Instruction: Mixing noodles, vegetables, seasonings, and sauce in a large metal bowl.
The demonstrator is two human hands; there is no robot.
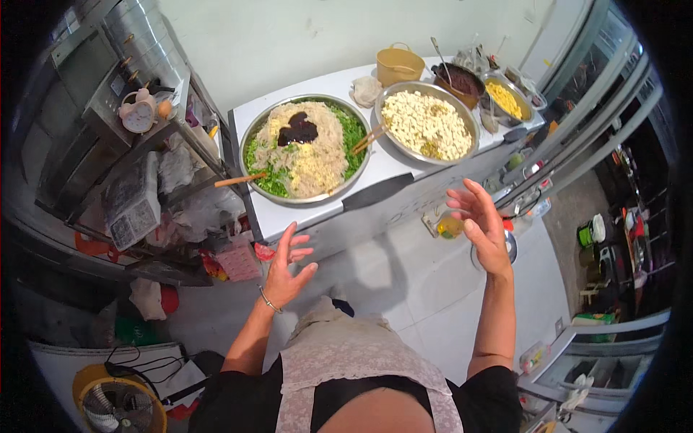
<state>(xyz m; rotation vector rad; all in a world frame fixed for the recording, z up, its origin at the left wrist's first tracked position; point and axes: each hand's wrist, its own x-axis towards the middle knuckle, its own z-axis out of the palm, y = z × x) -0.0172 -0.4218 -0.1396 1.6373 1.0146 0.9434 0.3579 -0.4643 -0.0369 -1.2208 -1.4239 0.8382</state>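
My left hand (pixel 287 270) hovers in front of the white counter (pixel 281 219), fingers spread and holding nothing. To the right, my right hand (pixel 483 230) is raised with its fingers apart, also without anything in it. Nearest the left hand stands a wide steel basin (pixel 303 201) of chopped greens (pixel 354 127) and pale shredded noodles (pixel 319 168), topped by a dark sauce (pixel 298 130). Wooden chopsticks (pixel 370 139) lean on its right rim; a wooden handle (pixel 238 180) sticks out at lower left. A second steel basin (pixel 474 135) holds white cubes (pixel 422 122), probably tofu.
Behind the basins are a yellow plastic basket (pixel 399 65), a cloth (pixel 366 91), a dark pot (pixel 470 97) with a ladle and a bowl of yellow food (pixel 502 100). A cluttered shelf (pixel 187 187) flanks the left. A fan (pixel 122 406) stands lower left; glass doors (pixel 601 119) line the right.
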